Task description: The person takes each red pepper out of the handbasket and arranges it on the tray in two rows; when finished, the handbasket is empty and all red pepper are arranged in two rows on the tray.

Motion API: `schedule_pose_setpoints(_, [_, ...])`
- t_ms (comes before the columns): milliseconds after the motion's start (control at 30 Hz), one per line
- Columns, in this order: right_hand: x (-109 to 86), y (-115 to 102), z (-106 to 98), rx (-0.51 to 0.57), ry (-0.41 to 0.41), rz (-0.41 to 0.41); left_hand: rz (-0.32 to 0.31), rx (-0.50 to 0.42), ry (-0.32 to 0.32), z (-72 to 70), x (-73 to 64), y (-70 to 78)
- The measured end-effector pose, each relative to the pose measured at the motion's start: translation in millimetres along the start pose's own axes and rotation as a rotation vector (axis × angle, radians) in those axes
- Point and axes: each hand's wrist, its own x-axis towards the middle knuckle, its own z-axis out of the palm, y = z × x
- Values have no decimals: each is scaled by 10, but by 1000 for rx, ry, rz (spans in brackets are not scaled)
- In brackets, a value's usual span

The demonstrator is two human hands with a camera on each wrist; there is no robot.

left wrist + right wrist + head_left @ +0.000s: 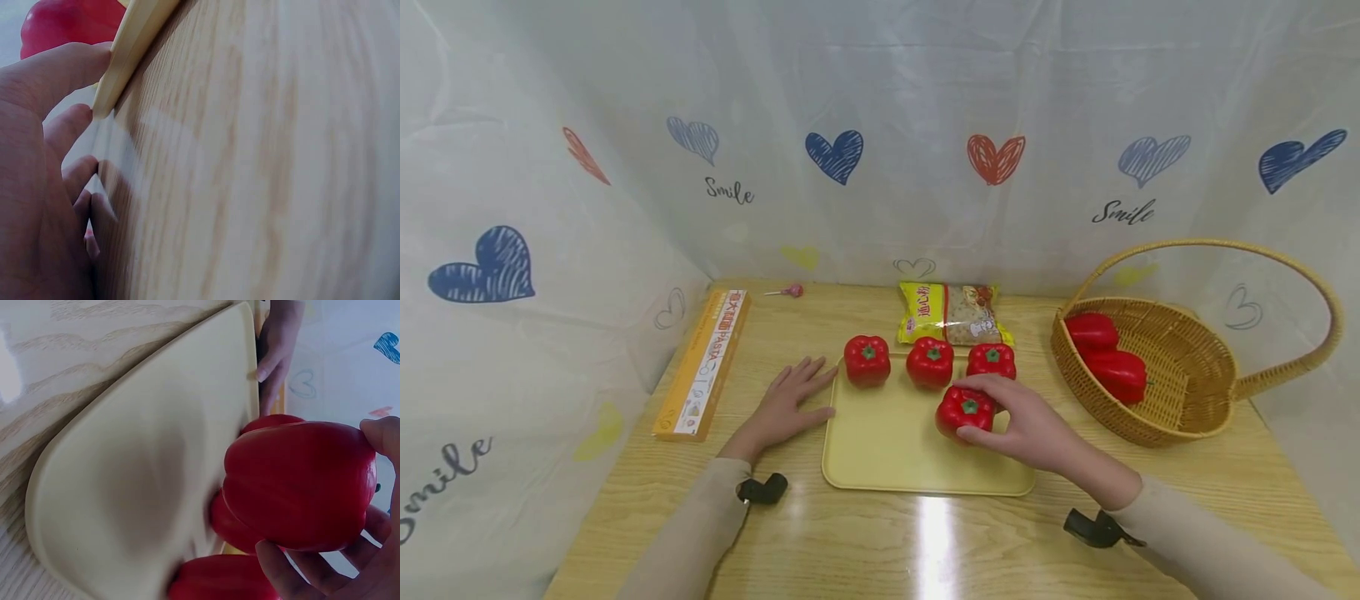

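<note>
Basket point(1187, 360), wicker, at right; two red peppers point(1117, 375) lie inside. Food packet point(953, 313) lies just behind the tray point(887, 460); long orange pasta box point(703, 367) at left, lollipop point(793, 290) near its far end. Three more peppers point(930, 367) line the tray's far edge, the rightmost partly hidden by the right hand point(1024, 423). Held pepper point(964, 413): glossy red, lobed, green stem upward, over the tray, gripped between right thumb and fingers. Left hand point(785, 410): fingers extended, touching the tray's left rim.

Pasta box point(703, 364), lollipop point(793, 291), yellow packet point(951, 314).
</note>
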Motion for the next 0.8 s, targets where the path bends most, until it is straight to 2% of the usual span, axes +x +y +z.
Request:
schedule_pose_setpoints(433, [191, -83, 192, 39, -49, -6, 3, -2, -6, -8, 3, -4])
schedule_pose_setpoints(800, [352, -130, 398, 58, -56, -34, -4, -1, -4, -6, 3, 7])
